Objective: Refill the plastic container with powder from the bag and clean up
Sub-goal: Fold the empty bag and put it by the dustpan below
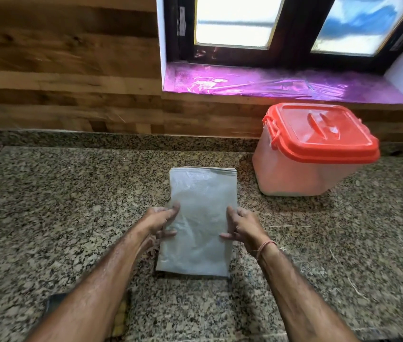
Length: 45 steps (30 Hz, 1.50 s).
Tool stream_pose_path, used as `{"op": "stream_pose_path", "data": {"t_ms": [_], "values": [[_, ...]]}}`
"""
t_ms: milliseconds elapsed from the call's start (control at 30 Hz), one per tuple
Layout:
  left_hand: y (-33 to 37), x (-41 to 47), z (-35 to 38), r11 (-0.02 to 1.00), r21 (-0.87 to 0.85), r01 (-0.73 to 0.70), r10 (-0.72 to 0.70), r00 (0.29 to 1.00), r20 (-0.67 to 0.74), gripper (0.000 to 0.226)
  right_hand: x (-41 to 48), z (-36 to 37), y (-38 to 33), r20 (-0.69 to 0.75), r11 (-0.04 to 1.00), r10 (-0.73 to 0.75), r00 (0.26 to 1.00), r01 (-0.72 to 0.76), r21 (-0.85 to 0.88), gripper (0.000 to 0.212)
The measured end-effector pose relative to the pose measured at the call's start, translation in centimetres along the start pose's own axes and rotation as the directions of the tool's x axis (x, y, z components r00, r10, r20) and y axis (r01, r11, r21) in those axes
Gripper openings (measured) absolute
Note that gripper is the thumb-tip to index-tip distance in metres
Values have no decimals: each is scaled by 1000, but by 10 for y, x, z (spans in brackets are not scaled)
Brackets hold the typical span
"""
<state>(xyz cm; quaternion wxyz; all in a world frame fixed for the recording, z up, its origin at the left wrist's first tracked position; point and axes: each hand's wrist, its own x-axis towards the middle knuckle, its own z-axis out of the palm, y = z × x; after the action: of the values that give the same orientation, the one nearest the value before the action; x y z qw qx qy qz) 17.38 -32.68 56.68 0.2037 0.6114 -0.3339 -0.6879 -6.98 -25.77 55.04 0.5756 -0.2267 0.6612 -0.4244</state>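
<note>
Both hands (199, 225) on flat bag (201, 193), unlabelled

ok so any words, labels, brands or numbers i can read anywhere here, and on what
None can be read.
Window frame stickers: print too blurred to read.
Folded white bag, gripped at its sides by the left hand and right hand: no print shows.
Plastic container and its red lid: no label shows.
Granite counter: no text.
</note>
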Motion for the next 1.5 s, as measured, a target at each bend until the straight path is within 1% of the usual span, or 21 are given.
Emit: {"op": "stream_pose_path", "data": {"t_ms": [67,167,233,367,500,600,667,733,833,900,933,1000,1100,1167,1233,1267,1300,1333,1367,1433,1500], "values": [[-3,1,5,1000,1,-29,29,996,-81,46,0,3,-1,-5,999,10,1000,-10,49,37],[-6,-2,17,992,83,-96,111,974,-200,42,2,8,-1,-167,995,-88,982,78,-64,43],[-6,-2,19,990,99,-102,122,969,-215,43,1,10,-3,-210,985,-138,968,111,-136,48],[-6,-3,15,994,-26,-110,101,963,-248,42,0,9,-6,-144,990,-125,982,114,-80,44],[0,-7,19,976,-58,-211,193,954,-228,41,-3,6,-21,-112,979,-205,972,206,0,41],[7,-15,16,955,-118,-272,246,950,-193,47,-11,5,-34,-29,942,-335,942,333,-45,47],[2,-22,17,951,-46,-304,286,929,-234,49,-17,6,-31,4,921,-374,927,372,-119,49],[-15,-24,20,951,76,-300,309,904,-296,43,-21,6,-16,2,924,-339,941,333,-188,43],[-57,-18,17,967,162,-198,242,913,-328,30,-23,3,18,-72,942,-236,969,211,-260,39],[-79,-11,13,952,275,-136,226,917,-329,30,-24,2,39,-118,953,-170,978,132,-274,40],[-86,-8,12,948,292,-125,224,915,-336,32,-23,1,49,-148,953,-144,978,97,-286,41],[-89,-7,14,953,280,-115,212,913,-348,36,-20,0,63,-216,947,-122,969,49,-316,40],[-88,-6,17,976,201,-81,152,917,-368,17,-17,-1,68,-267,936,-100,959,-1,-352,31],[-93,-3,16,983,174,-60,125,912,-391,40,-16,-4,69,-297,940,-56,953,-50,-338,13],[-99,-3,16,985,169,-16,82,916,-392,56,-18,-5,71,-309,943,2,951,-105,-316,25],[-101,-4,17,983,186,5,69,918,-389,60,-18,-5,73,-317,935,12,948,-124,-333,25],[-102,-6,19,976,215,19,68,919,-388,62,-18,-5,76,-325,918,4,946,-132,-373,19],[-102,-9,20,970,243,17,79,922,-379,62,-18,-5,78,-327,898,1,945,-145,-416,15],[-103,-10,22,969,248,14,81,926,-369,62,-17,-5,79,-331,881,1,944,-158,-445,19],[-102,-11,24,976,216,15,63,934,-351,57,-17,-4,76,-340,863,2,940,-174,-474,26],[-101,-12,23,988,155,6,39,957,-287,50,-16,-5,73,-341,855,-5,940,-173,-489,21]]}}
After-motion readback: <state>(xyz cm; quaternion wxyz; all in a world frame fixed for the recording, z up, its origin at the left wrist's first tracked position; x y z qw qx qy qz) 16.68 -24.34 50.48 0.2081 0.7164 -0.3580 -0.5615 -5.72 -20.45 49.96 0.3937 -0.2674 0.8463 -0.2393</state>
